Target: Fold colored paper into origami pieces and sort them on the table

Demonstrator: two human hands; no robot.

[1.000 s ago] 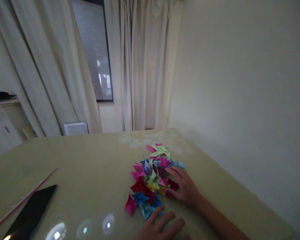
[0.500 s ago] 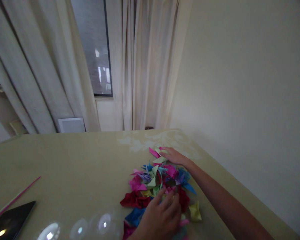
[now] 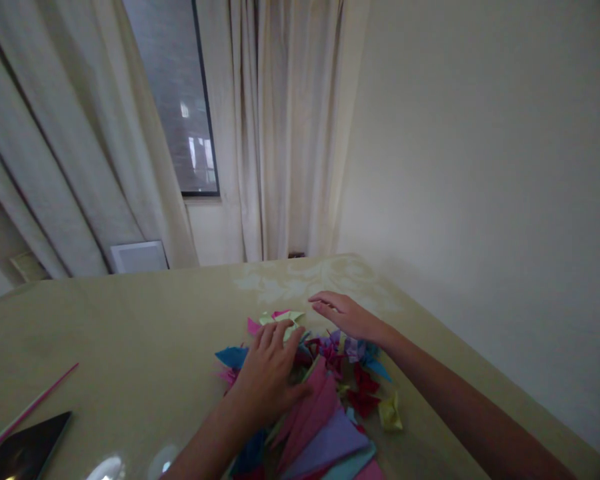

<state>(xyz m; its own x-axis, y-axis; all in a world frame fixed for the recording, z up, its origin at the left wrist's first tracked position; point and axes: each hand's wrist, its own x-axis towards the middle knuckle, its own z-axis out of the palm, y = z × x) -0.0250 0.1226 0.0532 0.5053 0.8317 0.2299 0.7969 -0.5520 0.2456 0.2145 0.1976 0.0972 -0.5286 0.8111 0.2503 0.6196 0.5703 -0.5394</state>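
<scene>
Folded-paper pile [image 3: 325,407] lies on the table [image 3: 155,360], partly under the left hand [image 3: 269,370]; grip spread, we see nothing pinched. Right hand [image 3: 347,317]: near the far side, fingers loosely extended, empty. We judge a dragging forearm could scatter the yellow piece [image 3: 391,412]; palm pressure could crush folds.

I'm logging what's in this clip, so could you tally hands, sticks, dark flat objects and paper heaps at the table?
Hands: 2 (left hand, right hand)
Pink-and-white stick: 1
Dark flat object: 1
Multicoloured paper heap: 1 (pieces overlap too much to count singly)
Total: 5
</scene>
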